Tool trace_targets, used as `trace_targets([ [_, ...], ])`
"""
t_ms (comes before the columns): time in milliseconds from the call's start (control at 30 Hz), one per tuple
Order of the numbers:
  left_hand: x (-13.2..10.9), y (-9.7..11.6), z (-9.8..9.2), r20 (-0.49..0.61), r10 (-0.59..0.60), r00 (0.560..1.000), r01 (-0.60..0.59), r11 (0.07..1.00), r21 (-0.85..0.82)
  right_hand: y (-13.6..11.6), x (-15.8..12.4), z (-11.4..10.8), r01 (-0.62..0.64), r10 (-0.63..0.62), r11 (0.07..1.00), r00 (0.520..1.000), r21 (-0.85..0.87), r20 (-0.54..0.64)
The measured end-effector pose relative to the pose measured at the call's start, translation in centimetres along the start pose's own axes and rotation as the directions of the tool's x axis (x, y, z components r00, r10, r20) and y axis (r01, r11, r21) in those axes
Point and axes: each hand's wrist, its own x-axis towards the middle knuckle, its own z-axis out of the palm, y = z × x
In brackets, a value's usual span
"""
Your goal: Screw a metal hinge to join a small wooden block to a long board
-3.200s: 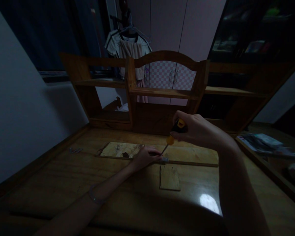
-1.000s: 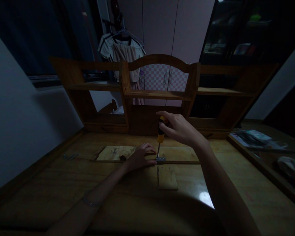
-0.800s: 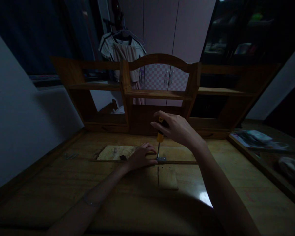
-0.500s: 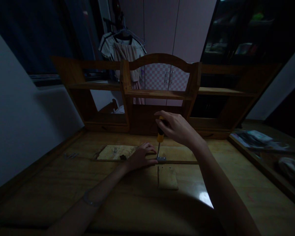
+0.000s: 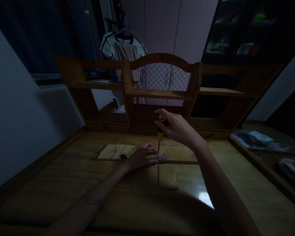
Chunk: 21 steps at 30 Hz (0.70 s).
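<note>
My right hand [image 5: 175,127] is wrapped round the yellow and black handle of a screwdriver [image 5: 160,136], which stands nearly upright. Its tip meets the left end of a small metal plate [image 5: 162,158] at the front edge of a long wooden board [image 5: 184,154]. My left hand [image 5: 142,155] lies across that board, just left of the plate. Its thumb and forefinger are apart, on either side of the screwdriver's tip; whether they touch the plate I cannot tell. A small square wooden block [image 5: 168,178] with two dark holes lies in front of the plate.
Several thin metal pieces, perhaps screws [image 5: 72,154], lie at the left on the wooden tabletop [image 5: 108,200]. A wooden shelf unit [image 5: 159,95] spans the back of the table. Papers and a plastic bag [image 5: 258,139] lie to the right, beyond a raised wooden edge.
My right hand has shifted very slightly on the screwdriver handle, with the thumb a little lower. My left hand, the plate and the board look unchanged.
</note>
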Motion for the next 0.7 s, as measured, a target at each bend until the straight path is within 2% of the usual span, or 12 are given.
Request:
trace_targets([
  [100, 0.0, 0.0, 0.0, -0.003, -0.003, 1.0, 0.003, 1.0, 0.014, 0.0, 0.1, 0.1, -0.013, 0.013, 1.0, 1.0, -0.022, -0.006],
  [300, -0.1, 0.4, -0.2, 0.007, -0.002, 1.0, 0.002, 1.0, 0.016, -0.5, -0.1, -1.1, 0.014, -0.016, 0.998, 0.999, 0.061, 0.035],
  [500, 0.0, 0.5, -0.2, 0.007, -0.017, 1.0, 0.017, 1.0, 0.013, -0.3, 0.1, -0.1, 0.034, -0.033, 0.999, 0.999, 0.024, -0.041],
  [600, 0.0, 0.6, -0.2, 0.009, -0.022, 1.0, 0.021, 1.0, 0.018, -0.2, 0.1, -0.1, 0.02, -0.02, 1.0, 1.0, -0.014, -0.022],
  [700, -0.1, 0.8, -0.3, -0.004, -0.023, 1.0, 0.023, 1.0, 0.02, -0.3, -0.2, -0.8, 0.04, -0.04, 0.999, 0.999, 0.018, 0.026],
])
